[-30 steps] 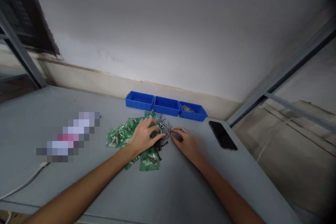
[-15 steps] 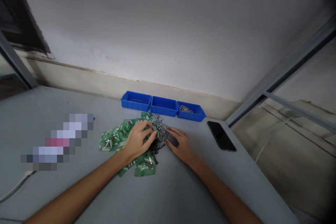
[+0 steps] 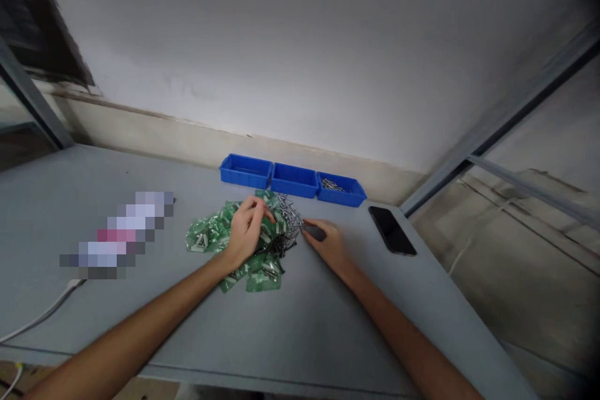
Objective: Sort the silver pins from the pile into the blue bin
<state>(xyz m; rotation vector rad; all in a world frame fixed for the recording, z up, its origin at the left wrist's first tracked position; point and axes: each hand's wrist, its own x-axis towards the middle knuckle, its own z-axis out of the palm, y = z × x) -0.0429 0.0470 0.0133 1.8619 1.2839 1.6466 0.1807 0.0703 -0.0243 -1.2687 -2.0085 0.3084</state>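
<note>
On the table lies a heap of clear green plastic bags with small metal parts inside. My left hand rests over this heap with its fingers curled in; what they hold, if anything, is hidden. Against the heap's right side is a loose pile of silver screws, with some dark screws at its near end. My right hand is closed around a tool with a dark grey handle. Its thin metal end points left into the screws.
Three blue bins stand in a row behind the heap, by the wall. Metal screws lie in the right bin. A black phone is on the right. At left is a blurred-out item with a white cable.
My left hand has drawn its fingers in and turned more upright over the bags. My right hand has shifted slightly, so the tool's thin end now shows. The camera view has tilted down.
</note>
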